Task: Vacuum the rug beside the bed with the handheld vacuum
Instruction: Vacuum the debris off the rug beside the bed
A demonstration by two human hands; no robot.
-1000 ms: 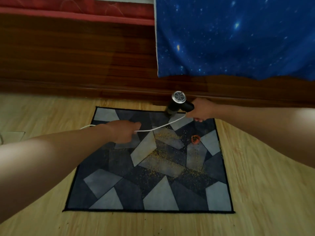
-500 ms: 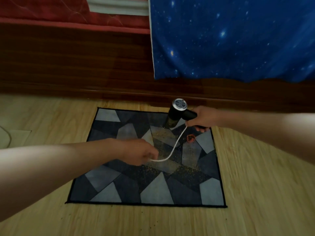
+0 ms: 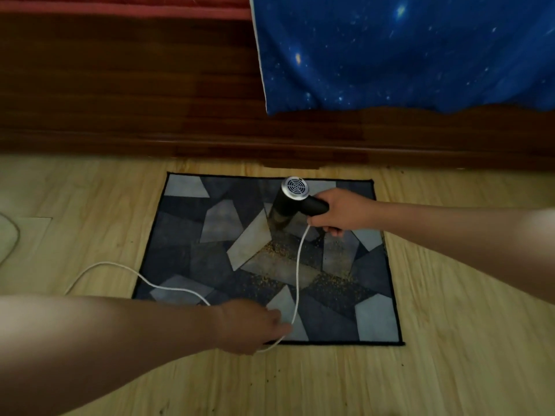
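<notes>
Yellow grit (image 3: 274, 250) speckles the middle of the rug (image 3: 186, 244). The right hand (image 3: 342, 211) grips the handheld vacuum (image 3: 292, 202), nozzle on the far half; the left hand (image 3: 249, 325) pinches the cord (image 3: 297, 265) clear. Sweep slowly, passes overlapping.

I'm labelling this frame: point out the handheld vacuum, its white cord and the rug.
handheld vacuum (image 3: 295, 187): head view, round silver grille.
white cord (image 3: 297, 265): head view, stretch below the handle.
rug (image 3: 186, 187): head view, pale far-left patch.
</notes>
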